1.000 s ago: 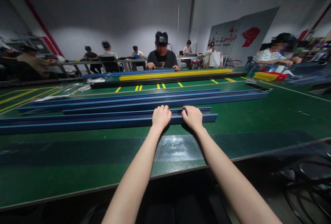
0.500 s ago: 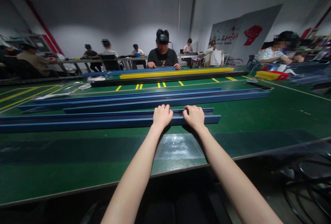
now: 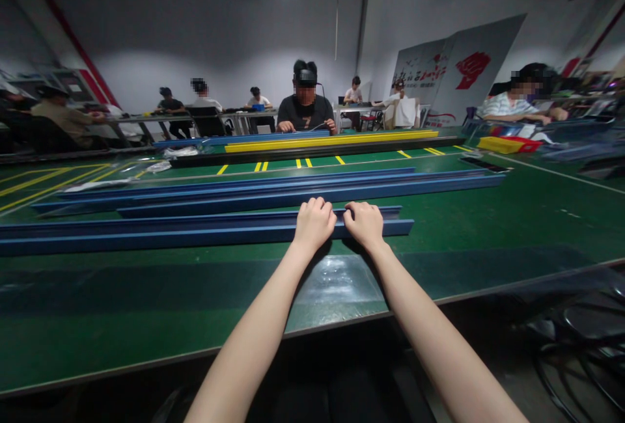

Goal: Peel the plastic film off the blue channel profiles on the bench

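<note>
A long blue channel-shaped rail (image 3: 170, 237) lies across the green table, running out of view at the left. Near its right end my left hand (image 3: 315, 224) rests over it, fingers bent down across the groove. Beside it, a small gap away, my right hand (image 3: 364, 222) is curled over the same rail. The fingertips of both hands are hidden inside the channel, so anything small beneath them cannot be made out. Just beyond lie more blue rails (image 3: 317, 191), roughly parallel to the one I touch.
A clear plastic strip (image 3: 336, 280) covers the near table edge. Farther back lie a yellow rail (image 3: 332, 142), a black rail (image 3: 293, 154) and a phone-like dark slab (image 3: 483, 164). A co-worker (image 3: 305, 107) sits opposite. A yellow tray (image 3: 502, 144) stands at right.
My left hand has slid right along the rail, closer to my right hand. My right hand stays nearly in place. The co-worker opposite has raised their hands slightly.
</note>
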Available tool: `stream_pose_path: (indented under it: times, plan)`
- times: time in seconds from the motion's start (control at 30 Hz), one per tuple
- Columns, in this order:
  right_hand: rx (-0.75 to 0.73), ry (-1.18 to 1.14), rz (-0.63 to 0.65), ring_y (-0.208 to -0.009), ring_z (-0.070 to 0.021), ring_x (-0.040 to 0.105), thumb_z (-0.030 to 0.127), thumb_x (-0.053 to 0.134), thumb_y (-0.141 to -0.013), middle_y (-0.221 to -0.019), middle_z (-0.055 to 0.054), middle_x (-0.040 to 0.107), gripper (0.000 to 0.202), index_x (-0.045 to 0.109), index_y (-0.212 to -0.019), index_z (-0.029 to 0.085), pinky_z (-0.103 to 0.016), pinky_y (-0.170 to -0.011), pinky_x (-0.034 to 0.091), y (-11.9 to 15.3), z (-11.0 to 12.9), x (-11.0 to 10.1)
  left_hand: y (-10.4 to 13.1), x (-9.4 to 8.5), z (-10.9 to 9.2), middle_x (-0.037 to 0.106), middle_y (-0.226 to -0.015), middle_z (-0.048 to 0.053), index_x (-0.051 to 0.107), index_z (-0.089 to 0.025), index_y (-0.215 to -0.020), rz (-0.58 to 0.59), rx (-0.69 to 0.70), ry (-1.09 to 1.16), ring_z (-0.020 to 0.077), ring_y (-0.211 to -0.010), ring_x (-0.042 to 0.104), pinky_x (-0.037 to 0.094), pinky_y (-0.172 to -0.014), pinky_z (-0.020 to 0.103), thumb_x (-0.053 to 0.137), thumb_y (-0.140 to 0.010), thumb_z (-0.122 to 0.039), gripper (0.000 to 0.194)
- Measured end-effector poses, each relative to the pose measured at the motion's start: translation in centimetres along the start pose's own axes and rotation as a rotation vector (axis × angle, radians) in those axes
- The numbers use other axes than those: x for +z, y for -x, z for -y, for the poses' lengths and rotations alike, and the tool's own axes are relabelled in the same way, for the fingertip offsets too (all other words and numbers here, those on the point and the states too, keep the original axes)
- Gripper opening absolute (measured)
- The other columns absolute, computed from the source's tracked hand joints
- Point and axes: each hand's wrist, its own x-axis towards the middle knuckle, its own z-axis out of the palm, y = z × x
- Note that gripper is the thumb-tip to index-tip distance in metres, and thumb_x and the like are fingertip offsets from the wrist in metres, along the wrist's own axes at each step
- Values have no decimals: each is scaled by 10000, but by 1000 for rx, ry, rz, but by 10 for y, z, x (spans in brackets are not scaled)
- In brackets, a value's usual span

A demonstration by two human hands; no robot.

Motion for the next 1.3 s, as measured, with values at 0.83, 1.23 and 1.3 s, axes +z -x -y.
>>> stream_pose_path:
  times: [0.83,1.23,1.3]
  plan:
    - [-1,-28,33,-881,-158,537,239,359,-810,-921,-40,654,272,616,-886,195,-275,-790,293,3,1,-3,0,-24,11,666,-709,35,668,-200,-706,928,67,168,162,-624,578,355,-498,222,691,-518,-484,341]
    - [24,25,35,-872,-163,535,244,360,-811,-887,-36,653,248,595,-875,195,-285,-778,282,1,3,-1,-2,-14,12,665,-697,37,682,-167,-740,966,91,218,140,-587,559,357,-504,218,678,-577,-435,313]
    - [18,34,37,-871,-164,532,241,359,-812,-888,-37,652,245,590,-877,193,-285,-778,282,1,4,-1,-2,-14,13,661,-689,37,683,-163,-730,968,96,227,136,-578,552,348,-493,217,678,-580,-436,311]
